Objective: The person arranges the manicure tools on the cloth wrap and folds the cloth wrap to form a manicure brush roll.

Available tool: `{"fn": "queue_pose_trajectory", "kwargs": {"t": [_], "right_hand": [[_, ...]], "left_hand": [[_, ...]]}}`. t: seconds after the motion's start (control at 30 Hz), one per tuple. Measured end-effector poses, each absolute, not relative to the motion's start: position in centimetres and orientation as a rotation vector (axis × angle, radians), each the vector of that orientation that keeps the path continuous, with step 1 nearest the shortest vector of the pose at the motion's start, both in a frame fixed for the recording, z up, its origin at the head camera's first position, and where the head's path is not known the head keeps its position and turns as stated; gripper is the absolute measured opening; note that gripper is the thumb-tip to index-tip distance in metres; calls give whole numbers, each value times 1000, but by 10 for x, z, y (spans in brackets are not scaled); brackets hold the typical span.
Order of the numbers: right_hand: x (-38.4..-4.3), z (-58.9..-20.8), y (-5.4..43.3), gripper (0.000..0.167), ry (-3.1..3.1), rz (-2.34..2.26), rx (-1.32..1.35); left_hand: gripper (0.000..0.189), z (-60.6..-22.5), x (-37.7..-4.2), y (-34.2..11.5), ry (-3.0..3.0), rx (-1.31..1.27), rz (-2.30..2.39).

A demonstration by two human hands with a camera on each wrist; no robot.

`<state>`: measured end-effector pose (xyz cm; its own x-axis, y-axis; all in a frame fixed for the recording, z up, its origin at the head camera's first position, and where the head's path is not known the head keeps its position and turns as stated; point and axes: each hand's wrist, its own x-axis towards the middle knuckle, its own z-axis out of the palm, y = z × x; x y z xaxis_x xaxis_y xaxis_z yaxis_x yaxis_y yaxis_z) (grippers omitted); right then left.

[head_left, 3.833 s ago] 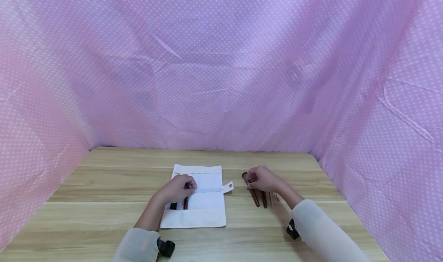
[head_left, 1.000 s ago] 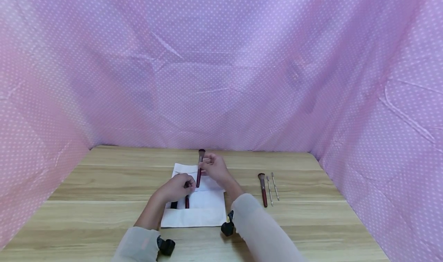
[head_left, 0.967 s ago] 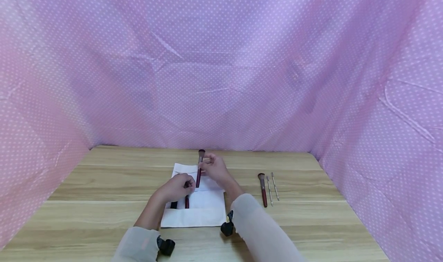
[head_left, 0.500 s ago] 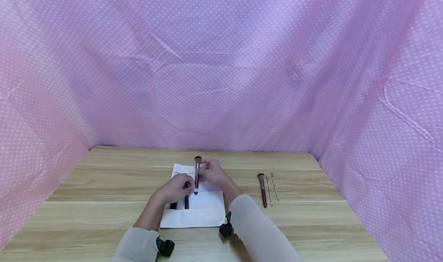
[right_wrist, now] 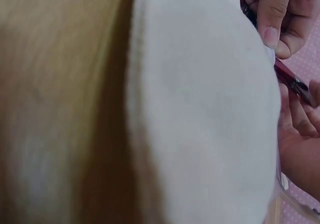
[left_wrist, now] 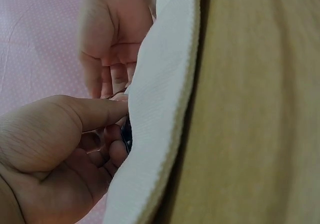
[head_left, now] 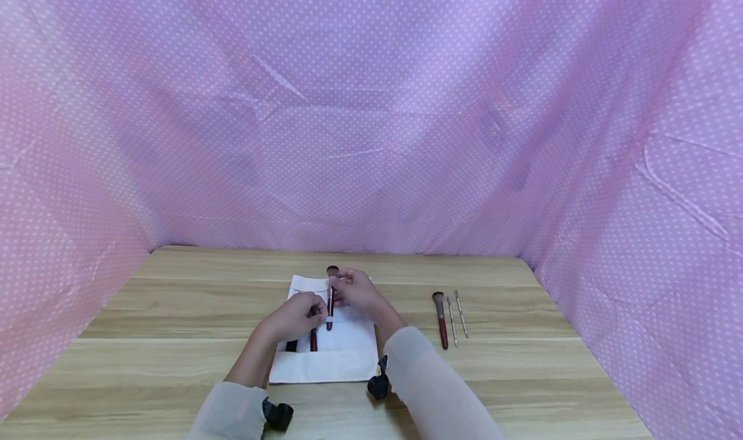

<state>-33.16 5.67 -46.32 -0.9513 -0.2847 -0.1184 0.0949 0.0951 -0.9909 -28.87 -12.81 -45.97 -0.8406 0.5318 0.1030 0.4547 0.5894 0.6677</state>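
A white cloth brush roll lies unfolded on the table. Across its middle runs a narrow elastic band, whose edge my left hand pinches between thumb and forefinger. My right hand holds a makeup brush by its upper part, bristles away from me. The tip of its dark red handle shows just below the band. Left of it, another dark red handle and a black item sit in the roll, their upper parts hidden behind my left hand. Both hands meet closely in the right wrist view.
To the right on the wooden table lie another makeup brush and two thin metal tools, one a slim metal stick. A pink dotted cloth hangs behind the table and along its sides.
My right hand has picked up a brush from the right and brought it over the roll. Its handle has since slid toward me, under the band. My left hand has stayed put.
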Motion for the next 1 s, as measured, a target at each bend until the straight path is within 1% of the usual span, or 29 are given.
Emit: {"fn": "queue_pose_trajectory", "kwargs": {"t": [0.17, 0.37, 0.5, 0.67, 1.0], "right_hand": [[-332, -462, 56, 7, 2090, -1948, -149], [-333, -464, 58, 9, 2097, -1925, -175], [-332, -466, 60, 8, 2124, -1891, -205], [-331, -467, 60, 5, 2140, -1852, -204], [-330, -465, 68, 8, 2119, -1777, -239]], "left_hand": [[15, -460, -288, -128, 2690, 882, 1115], [14, -460, -288, -128, 2706, 868, 1107], [13, -460, -287, -128, 2706, 834, 1099], [12, -461, -287, -129, 2707, 851, 1101], [12, -460, -285, -129, 2696, 829, 1113]]}}
